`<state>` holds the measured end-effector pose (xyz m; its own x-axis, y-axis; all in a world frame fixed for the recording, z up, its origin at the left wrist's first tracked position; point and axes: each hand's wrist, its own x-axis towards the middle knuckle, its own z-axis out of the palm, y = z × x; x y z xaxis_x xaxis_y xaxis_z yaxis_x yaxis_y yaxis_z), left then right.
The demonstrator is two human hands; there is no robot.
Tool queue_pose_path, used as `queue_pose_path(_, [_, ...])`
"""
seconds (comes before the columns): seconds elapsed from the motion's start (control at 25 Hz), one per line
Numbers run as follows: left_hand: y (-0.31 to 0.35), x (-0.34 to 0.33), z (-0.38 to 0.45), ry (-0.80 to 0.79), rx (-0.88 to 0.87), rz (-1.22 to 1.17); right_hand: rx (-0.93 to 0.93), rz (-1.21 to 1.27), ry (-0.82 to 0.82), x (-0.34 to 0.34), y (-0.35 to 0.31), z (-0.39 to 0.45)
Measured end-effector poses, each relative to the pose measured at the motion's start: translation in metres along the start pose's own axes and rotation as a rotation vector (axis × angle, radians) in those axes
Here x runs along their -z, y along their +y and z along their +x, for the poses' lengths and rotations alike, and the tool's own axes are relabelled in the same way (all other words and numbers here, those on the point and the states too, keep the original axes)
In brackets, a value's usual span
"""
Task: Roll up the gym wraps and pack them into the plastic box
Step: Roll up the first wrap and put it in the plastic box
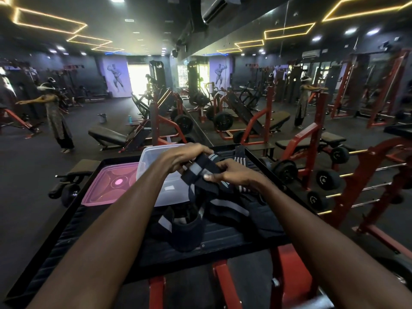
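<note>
A black gym wrap with grey stripes (200,172) is held up over the black tray (73,221). My left hand (182,156) grips its upper end and my right hand (231,175) pinches its lower part with thumb on top. The wrap's loose tail hangs down to a heap of more black wraps (223,210) on the tray. A clear plastic box (151,166) stands open just left of my hands. Its pink lid (109,186) lies flat beside it, further left.
The tray rests on a red metal rack (225,286). A dumbbell rack (330,177) stands to the right, benches and weight machines beyond. A mirror wall runs ahead right. A person (56,117) stands far left on the floor.
</note>
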<state>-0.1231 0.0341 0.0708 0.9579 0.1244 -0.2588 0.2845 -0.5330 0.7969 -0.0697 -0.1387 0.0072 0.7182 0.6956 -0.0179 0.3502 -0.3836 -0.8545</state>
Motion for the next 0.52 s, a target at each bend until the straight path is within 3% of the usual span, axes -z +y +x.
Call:
queue_pose_path(0.16, [-0.018,0.008,0.002,-0.060,-0.152,-0.366,0.000,-0.103,0.436,0.005,-0.004,0.012])
queue_pose_path(0.24, [-0.023,0.008,0.002,-0.042,-0.282,-0.529,-0.084,0.033,0.578,0.010,-0.017,0.012])
queue_pose_path(0.32, [-0.021,0.007,0.009,0.075,-0.342,-0.612,-0.158,0.182,0.518,0.015,-0.034,0.009])
queue_pose_path(0.52, [-0.014,-0.006,0.023,0.286,-0.328,-0.504,-0.296,0.437,0.106,0.027,-0.050,-0.005])
